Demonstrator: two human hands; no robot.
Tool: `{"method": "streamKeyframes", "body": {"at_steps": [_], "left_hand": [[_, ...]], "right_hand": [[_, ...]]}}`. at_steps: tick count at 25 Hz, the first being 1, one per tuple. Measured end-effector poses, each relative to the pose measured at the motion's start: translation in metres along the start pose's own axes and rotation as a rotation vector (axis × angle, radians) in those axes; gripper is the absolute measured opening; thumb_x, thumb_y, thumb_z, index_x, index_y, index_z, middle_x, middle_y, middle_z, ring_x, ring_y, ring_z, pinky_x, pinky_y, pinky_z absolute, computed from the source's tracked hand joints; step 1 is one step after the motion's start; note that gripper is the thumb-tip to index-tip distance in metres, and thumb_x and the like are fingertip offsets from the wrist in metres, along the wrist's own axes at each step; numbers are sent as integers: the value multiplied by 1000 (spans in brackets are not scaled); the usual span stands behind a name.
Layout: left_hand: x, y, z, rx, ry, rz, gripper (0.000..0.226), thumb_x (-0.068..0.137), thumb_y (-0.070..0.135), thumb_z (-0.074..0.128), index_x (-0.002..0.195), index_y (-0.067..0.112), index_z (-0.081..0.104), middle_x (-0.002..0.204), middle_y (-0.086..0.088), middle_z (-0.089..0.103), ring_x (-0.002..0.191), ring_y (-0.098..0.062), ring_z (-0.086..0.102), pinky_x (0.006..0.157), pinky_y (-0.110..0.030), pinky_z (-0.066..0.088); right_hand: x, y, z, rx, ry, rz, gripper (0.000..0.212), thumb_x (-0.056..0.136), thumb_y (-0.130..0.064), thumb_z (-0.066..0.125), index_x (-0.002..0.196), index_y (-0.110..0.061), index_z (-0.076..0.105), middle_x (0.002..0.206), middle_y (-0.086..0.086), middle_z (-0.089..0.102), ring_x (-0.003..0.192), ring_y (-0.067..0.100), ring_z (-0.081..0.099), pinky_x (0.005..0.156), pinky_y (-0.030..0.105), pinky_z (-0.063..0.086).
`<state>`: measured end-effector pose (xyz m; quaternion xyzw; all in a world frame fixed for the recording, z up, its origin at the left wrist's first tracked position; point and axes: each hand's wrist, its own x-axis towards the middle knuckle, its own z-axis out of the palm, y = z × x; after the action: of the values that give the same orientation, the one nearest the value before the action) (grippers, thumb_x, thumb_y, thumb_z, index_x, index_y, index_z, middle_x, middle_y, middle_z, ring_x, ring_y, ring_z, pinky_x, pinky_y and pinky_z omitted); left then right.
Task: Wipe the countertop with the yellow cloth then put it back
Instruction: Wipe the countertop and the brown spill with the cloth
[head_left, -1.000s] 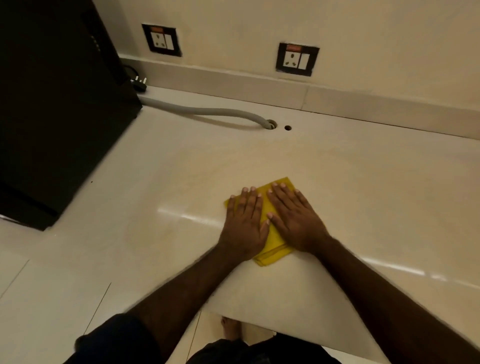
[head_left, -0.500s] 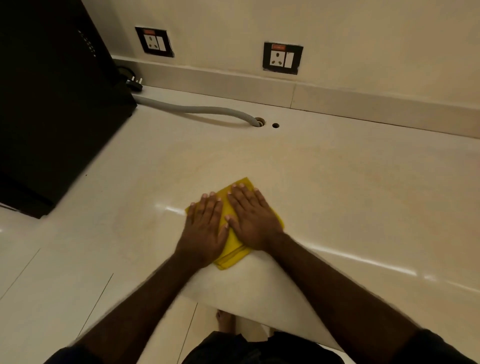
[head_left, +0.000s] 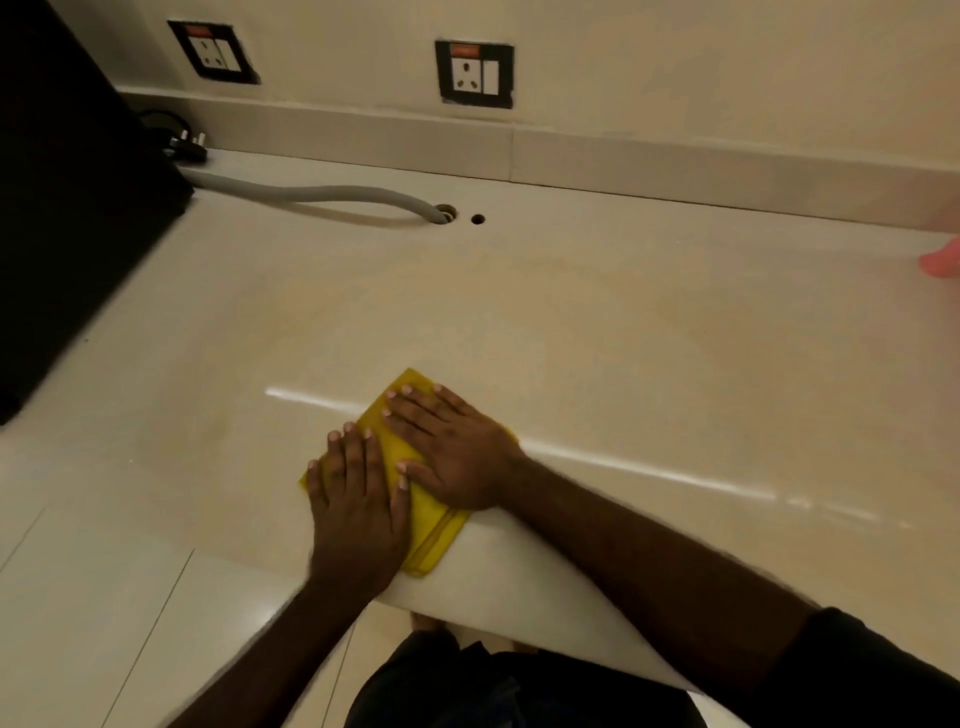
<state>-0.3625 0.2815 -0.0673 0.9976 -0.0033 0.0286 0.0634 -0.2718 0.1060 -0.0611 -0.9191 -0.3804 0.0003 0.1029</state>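
Note:
The folded yellow cloth (head_left: 434, 540) lies on the cream countertop (head_left: 597, 332), close to its front edge. Both my hands press flat on it with fingers stretched out. My left hand (head_left: 353, 514) covers the cloth's left part, nearer the edge. My right hand (head_left: 457, 457) lies on the upper right part, its fingers pointing toward the far left. Only the cloth's far corner, a strip between the hands and its near hem show.
A big black appliance (head_left: 67, 208) stands at the left. A grey hose (head_left: 322, 195) runs from it into a hole, with a smaller hole (head_left: 477, 219) beside it. A black plug (head_left: 184, 145) lies by the wall. Two wall sockets (head_left: 474, 74) sit above. A pink object (head_left: 943, 260) shows at the right edge.
Both hands slid the cloth leftward along the counter's front. My left hand now sits nearer the edge than the right. The pink object has come into view.

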Motion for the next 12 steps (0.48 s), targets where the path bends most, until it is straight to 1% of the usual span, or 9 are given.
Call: {"method": "streamKeyframes", "body": {"at_steps": [2,6,9,12], "left_hand": [[23,40,4,-8,1,25,71,103,43,28,157,-3,34,166,-28,30,156,-45,27,125,-65,23],[70,126,18,-25,37,198,66,105,39,37,153,-6,41,162,-30,37,153,-47,33,121,-65,31],[84,184,25,-66,7,359,66,105,39,36,154,-5,40,164,-28,34,155,-46,29,123,-64,28],[77,223,30,-111,-44,517,69,105,43,37,158,-1,33,169,-24,27,159,-42,19,127,-62,19]], "right_hand": [[-16,39,-12,-22,-20,41,68,108,-54,35,166,-18,30,176,5,25,166,21,16,135,46,14],[-72,114,-36,-53,-24,230,68,109,-52,38,167,-19,25,177,4,20,166,22,14,136,46,13],[-130,143,-51,-45,57,400,67,107,-47,43,164,-15,32,174,8,28,164,26,22,135,50,20],[-189,139,-53,-98,130,566,65,108,-46,42,163,-13,34,173,10,30,163,28,24,132,54,26]]}}
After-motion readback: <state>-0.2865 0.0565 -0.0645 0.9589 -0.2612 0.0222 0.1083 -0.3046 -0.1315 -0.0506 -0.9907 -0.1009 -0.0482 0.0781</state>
